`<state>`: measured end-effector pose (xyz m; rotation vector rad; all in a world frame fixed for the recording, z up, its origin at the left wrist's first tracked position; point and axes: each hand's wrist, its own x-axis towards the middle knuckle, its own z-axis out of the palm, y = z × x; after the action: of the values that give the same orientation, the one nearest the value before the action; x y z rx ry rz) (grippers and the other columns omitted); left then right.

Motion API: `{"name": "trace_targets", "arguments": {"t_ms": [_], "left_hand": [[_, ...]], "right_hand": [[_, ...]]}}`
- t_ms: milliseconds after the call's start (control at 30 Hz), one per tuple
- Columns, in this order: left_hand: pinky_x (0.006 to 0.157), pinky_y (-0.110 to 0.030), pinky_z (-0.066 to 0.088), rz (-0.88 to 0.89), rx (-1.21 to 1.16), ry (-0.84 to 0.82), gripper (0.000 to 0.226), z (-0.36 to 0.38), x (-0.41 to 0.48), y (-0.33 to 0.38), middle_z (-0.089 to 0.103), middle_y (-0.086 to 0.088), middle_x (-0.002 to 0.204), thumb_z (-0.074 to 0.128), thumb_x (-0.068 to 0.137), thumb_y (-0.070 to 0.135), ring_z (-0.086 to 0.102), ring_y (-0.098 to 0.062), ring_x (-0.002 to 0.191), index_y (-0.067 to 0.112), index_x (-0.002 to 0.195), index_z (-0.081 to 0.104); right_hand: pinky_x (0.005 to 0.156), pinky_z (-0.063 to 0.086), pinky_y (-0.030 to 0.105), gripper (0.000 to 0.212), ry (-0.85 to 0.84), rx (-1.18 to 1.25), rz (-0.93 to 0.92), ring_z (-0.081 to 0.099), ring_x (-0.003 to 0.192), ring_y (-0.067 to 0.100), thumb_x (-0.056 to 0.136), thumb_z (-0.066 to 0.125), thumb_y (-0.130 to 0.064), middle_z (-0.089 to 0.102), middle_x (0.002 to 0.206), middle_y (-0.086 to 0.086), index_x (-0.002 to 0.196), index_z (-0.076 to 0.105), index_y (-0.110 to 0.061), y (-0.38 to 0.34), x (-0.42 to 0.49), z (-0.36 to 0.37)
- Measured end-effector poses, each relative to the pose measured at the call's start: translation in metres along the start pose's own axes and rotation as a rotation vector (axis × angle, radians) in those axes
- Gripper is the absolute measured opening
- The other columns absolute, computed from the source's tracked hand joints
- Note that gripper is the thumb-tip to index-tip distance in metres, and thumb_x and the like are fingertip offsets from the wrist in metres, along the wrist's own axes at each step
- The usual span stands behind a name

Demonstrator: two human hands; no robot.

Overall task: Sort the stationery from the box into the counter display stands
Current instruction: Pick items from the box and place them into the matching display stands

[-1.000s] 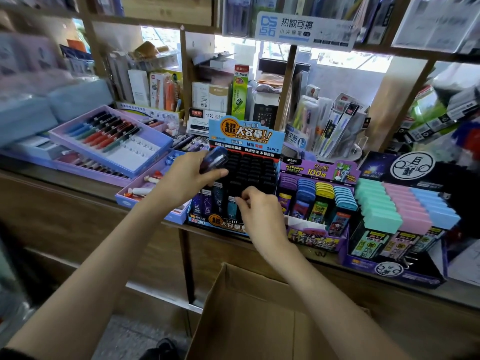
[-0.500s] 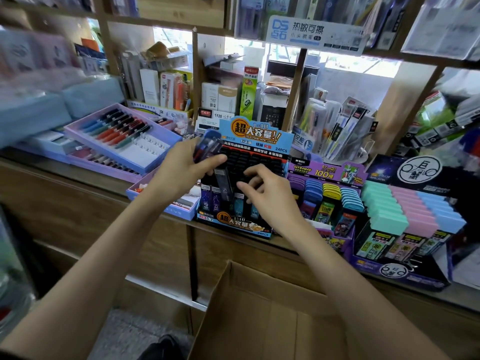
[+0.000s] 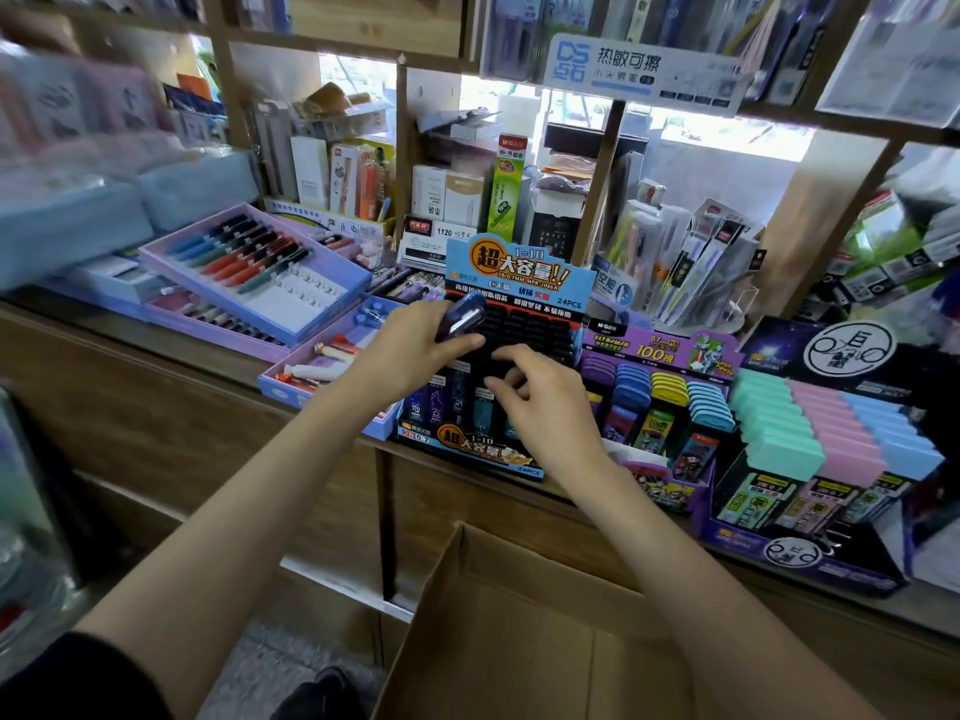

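A blue-headed display stand (image 3: 511, 275) with black slots sits on the wooden counter, with dark lead cases (image 3: 457, 394) standing in its front row. My left hand (image 3: 410, 353) hovers at the stand's upper left and grips a small bunch of dark blue lead cases (image 3: 461, 317). My right hand (image 3: 545, 407) is over the stand's middle, fingers curled, fingertips pinching the top of a lead case (image 3: 484, 400) in a slot. The open cardboard box (image 3: 519, 631) stands on the floor below the counter, and its contents are out of sight.
A purple stand of coloured lead cases (image 3: 660, 397) touches the blue stand's right side, with a pastel case display (image 3: 831, 433) further right. Lilac pen trays (image 3: 249, 272) lie to the left. Wooden shelf posts (image 3: 597, 200) and packed stock rise behind.
My right hand rose from the stand's front row to its middle and curled its fingers on a case. My left hand kept hold of its bunch of cases and shifted slightly right.
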<state>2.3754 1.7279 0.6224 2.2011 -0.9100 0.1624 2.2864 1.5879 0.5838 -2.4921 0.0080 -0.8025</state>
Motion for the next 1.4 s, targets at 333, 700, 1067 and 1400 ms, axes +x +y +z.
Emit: {"name": "trace_targets", "arguments": {"t_ms": [333, 700, 1067, 1400], "left_hand": [[0.043, -0.013, 0.032, -0.066, -0.350, 0.015, 0.035, 0.000, -0.013, -0.001, 0.051, 0.008, 0.040, 0.060, 0.092, 0.022, 0.041, -0.001, 0.037, 0.014, 0.059, 0.053], [0.048, -0.019, 0.035, -0.196, -0.510, 0.250, 0.030, 0.009, -0.085, -0.053, 0.052, 0.000, 0.055, 0.060, 0.092, 0.023, 0.042, -0.008, 0.047, 0.000, 0.072, 0.057], [0.043, -0.018, 0.035, -0.353, -1.208, 0.108, 0.010, 0.018, -0.106, -0.032, 0.046, -0.002, 0.061, 0.053, 0.089, 0.017, 0.039, -0.009, 0.044, 0.010, 0.081, 0.050], [0.059, -0.022, 0.051, -0.266, -1.302, -0.047, 0.026, 0.029, -0.111, -0.001, 0.071, -0.006, 0.084, 0.052, 0.085, 0.020, 0.061, -0.012, 0.064, 0.010, 0.108, 0.057]], "right_hand": [[0.064, 0.038, 0.031, 0.028, -0.003, -0.120, 0.061, 0.056, 0.088, 0.023, 0.088, 0.061, -0.033, 0.044, 0.095, -0.005, 0.112, 0.063, -0.018, -0.018, 0.021, 0.003], [0.070, 0.038, 0.032, 0.021, -0.162, -0.131, 0.078, 0.050, 0.092, 0.020, 0.089, 0.062, -0.032, 0.049, 0.094, -0.005, 0.097, 0.067, -0.014, -0.018, 0.032, -0.008], [0.055, 0.033, 0.027, 0.036, -0.028, -0.410, -0.047, 0.042, 0.101, 0.020, 0.084, 0.068, -0.033, 0.041, 0.103, 0.000, 0.112, 0.055, -0.014, -0.016, 0.015, 0.011], [0.073, 0.039, 0.021, 0.018, 0.065, -0.070, -0.107, 0.048, 0.094, 0.015, 0.092, 0.058, -0.027, 0.050, 0.103, 0.003, 0.100, 0.058, -0.010, -0.026, -0.021, -0.010]]}}
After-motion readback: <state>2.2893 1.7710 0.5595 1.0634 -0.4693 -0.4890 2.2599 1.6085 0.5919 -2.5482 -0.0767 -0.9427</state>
